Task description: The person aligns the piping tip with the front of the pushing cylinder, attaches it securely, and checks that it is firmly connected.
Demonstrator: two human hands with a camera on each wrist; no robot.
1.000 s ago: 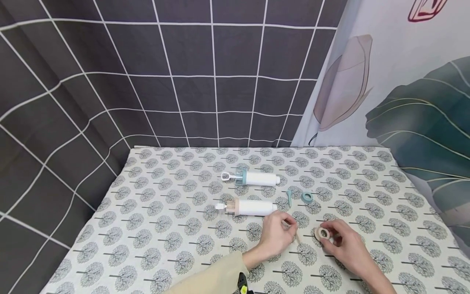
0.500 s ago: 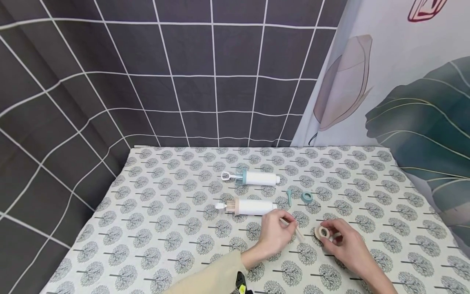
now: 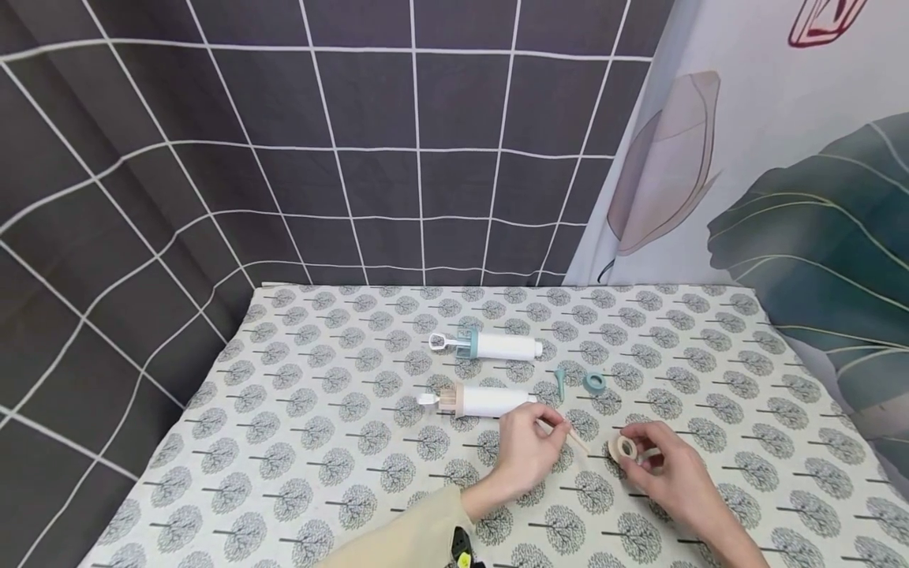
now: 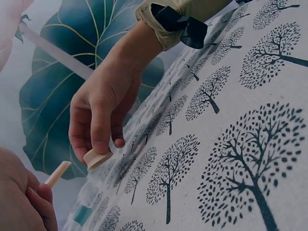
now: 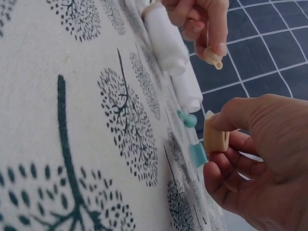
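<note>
My left hand (image 3: 529, 446) pinches a slim beige nozzle (image 3: 577, 439) by one end, the other end slanting toward the right hand. In the right wrist view the nozzle (image 5: 213, 57) shows its small round opening. A short beige ring (image 3: 626, 448) with a wide hole is held between the thumb and fingers of my right hand (image 3: 671, 473). Nozzle and ring are apart, a small gap between them. From the left wrist view the ring (image 4: 97, 159) appears edge-on under the right fingertips. Just beyond my left hand lies a white syringe-like barrel (image 3: 490, 401) with a beige collar.
Farther back lies a matching white barrel (image 3: 507, 345) with a teal collar and a clear looped plunger. A teal nozzle (image 3: 560, 384) and a teal ring (image 3: 594, 382) rest beside it on the tree-print tablecloth (image 3: 319, 465). A dark checked curtain (image 3: 454, 181) hangs behind the table.
The nozzle in my left hand has swung up from pointing downward to slanting toward the ring. That hand has shifted slightly left. My right hand holds the ring nearly still.
</note>
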